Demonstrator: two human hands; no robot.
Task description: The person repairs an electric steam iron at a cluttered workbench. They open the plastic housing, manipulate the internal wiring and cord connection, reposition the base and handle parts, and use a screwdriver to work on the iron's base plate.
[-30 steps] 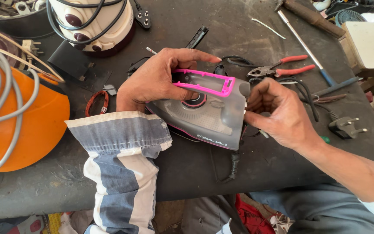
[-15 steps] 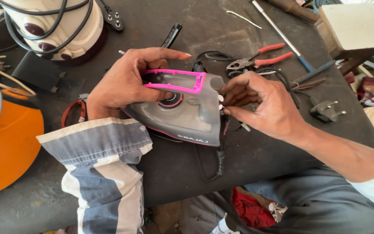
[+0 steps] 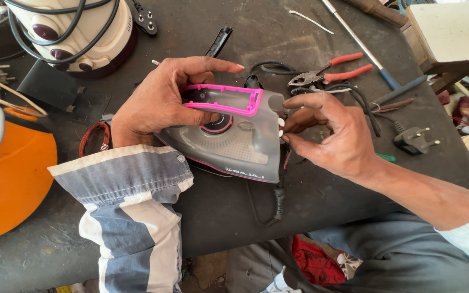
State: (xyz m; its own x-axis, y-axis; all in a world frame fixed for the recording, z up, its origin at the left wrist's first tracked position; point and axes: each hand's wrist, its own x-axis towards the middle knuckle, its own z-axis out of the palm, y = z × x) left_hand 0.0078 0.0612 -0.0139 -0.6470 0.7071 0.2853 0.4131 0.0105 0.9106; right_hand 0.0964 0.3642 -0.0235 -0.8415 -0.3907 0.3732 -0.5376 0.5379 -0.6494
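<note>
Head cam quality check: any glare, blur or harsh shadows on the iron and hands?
Head view: sharp, no motion blur on the iron or either hand; bright daylight from the upper right washes out the white box; soft shadows under the left hand and right hand; slight wide-angle stretch at the striped sleeve.

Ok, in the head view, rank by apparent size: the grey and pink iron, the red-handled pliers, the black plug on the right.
1. Grey and pink iron, largest, though it is held nearest the camera.
2. Red-handled pliers.
3. Black plug, smallest; it lies about as far away as the pliers, so that pair is fair.
</note>
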